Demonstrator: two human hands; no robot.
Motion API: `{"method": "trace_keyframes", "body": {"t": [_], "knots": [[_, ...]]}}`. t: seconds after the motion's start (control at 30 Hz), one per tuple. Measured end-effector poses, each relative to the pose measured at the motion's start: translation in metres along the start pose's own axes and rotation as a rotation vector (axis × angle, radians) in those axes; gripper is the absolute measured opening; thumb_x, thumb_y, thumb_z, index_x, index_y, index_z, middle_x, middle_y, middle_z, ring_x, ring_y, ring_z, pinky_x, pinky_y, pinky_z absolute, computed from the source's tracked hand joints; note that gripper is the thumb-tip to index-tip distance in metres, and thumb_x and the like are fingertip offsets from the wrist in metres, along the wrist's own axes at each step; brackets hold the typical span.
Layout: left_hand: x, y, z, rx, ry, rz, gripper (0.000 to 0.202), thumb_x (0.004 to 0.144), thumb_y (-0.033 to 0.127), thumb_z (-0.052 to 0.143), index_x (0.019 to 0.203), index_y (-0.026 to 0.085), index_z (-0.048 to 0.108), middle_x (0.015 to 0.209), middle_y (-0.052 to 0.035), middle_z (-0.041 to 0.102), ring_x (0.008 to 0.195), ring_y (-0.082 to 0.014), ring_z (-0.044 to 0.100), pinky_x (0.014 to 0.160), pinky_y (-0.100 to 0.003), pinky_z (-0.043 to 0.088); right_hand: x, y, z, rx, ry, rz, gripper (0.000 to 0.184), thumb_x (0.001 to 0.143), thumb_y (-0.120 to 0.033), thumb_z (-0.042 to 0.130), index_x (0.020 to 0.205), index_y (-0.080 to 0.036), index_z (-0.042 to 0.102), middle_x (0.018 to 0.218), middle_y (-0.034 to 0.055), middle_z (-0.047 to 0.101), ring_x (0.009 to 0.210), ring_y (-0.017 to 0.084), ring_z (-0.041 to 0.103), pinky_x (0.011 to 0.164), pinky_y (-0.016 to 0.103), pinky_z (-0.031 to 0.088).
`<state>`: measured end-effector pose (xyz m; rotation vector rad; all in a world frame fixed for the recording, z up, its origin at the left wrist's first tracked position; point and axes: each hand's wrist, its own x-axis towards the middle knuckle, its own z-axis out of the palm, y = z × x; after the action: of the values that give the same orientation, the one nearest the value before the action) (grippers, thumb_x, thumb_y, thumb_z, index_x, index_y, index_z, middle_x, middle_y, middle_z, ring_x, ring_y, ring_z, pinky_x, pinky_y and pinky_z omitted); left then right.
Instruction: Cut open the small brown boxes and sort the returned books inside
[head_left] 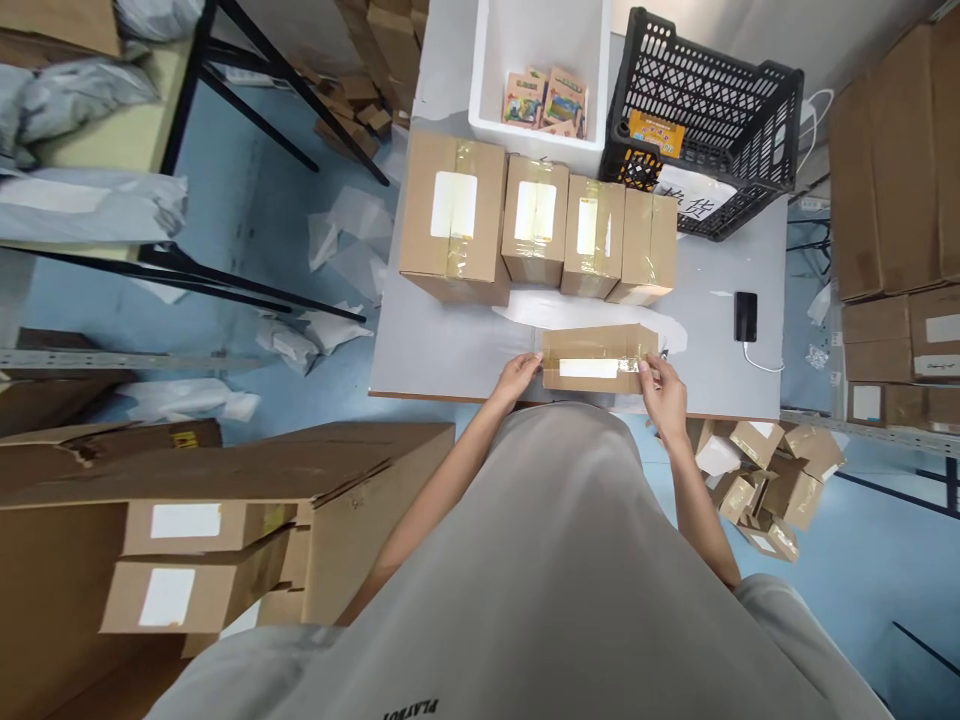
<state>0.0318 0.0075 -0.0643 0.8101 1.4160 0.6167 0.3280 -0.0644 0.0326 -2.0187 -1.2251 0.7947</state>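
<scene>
A small cardboard box [600, 345] with a white label and clear tape lies across the table's near edge, close to my body. At its left end, the fingers of my left hand [517, 378] are closed on the corner. My right hand [663, 392] grips the right end, thumb on the taped face and fingers partly hidden behind. Just beyond it stand several taped cardboard boxes [453, 215] in a row, most with white labels facing up. A white sheet of paper [517, 309] lies between the row and the held box.
Behind the row are a white bin [540, 143] with colourful packets and a black crate [761, 150]. A phone [745, 316] on a cable lies at right. A large open carton [382, 540] with labelled boxes stands at lower left. Loose boxes [799, 490] lie on the floor at right.
</scene>
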Motion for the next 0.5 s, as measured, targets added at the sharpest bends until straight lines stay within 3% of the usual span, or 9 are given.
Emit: {"method": "trace_keyframes", "body": {"t": [0.1,0.17,0.3,0.43,0.5], "knots": [[-0.008,0.005,0.004,-0.063,-0.065,-0.023,0.062,0.087,0.072,0.085,0.115,0.017,0.082,0.134,-0.0189,0.084,0.134,-0.0367,0.078,0.119,-0.053,0.06,-0.003,-0.005,0.004,-0.06,0.006,0.032,0.074,0.099,-0.079,0.067,0.143,-0.02,0.079,0.157,0.0195,0.073,0.142,0.042,0.07,0.125,0.061,0.055],[-0.015,0.007,-0.004,-0.038,-0.025,0.034,0.062,0.086,0.067,0.087,0.122,0.017,0.082,0.142,-0.0177,0.082,0.138,-0.0371,0.075,0.124,-0.054,0.057,-0.003,-0.004,0.01,-0.052,-0.036,0.042,0.072,0.099,-0.077,0.069,0.145,-0.022,0.078,0.154,0.0175,0.076,0.14,0.042,0.072,0.126,0.061,0.054],[-0.026,-0.001,-0.038,0.098,0.114,0.112,0.058,0.091,0.063,0.082,0.129,0.019,0.083,0.146,-0.0154,0.08,0.135,-0.0364,0.077,0.124,-0.051,0.057,-0.003,0.008,0.036,0.136,-0.181,0.07,0.068,0.099,-0.075,0.068,0.138,-0.021,0.08,0.14,0.0149,0.083,0.133,0.039,0.078,0.12,0.056,0.06],[-0.027,-0.014,-0.068,0.177,0.118,0.083,0.061,0.087,0.065,0.082,0.126,0.019,0.082,0.142,-0.0173,0.082,0.131,-0.0382,0.079,0.122,-0.054,0.058,0.0,0.035,0.068,0.261,-0.316,0.187,0.071,0.076,-0.084,0.085,0.112,-0.022,0.083,0.127,0.0161,0.087,0.125,0.039,0.082,0.118,0.056,0.062],[-0.016,-0.012,-0.087,0.165,0.113,0.048,0.065,0.087,0.067,0.081,0.127,0.016,0.08,0.141,-0.0195,0.081,0.135,-0.0389,0.076,0.124,-0.055,0.057,0.012,0.049,0.075,0.258,-0.321,0.235,0.076,0.068,-0.083,0.09,0.112,-0.022,0.082,0.129,0.0177,0.086,0.126,0.039,0.081,0.117,0.058,0.062]]}}
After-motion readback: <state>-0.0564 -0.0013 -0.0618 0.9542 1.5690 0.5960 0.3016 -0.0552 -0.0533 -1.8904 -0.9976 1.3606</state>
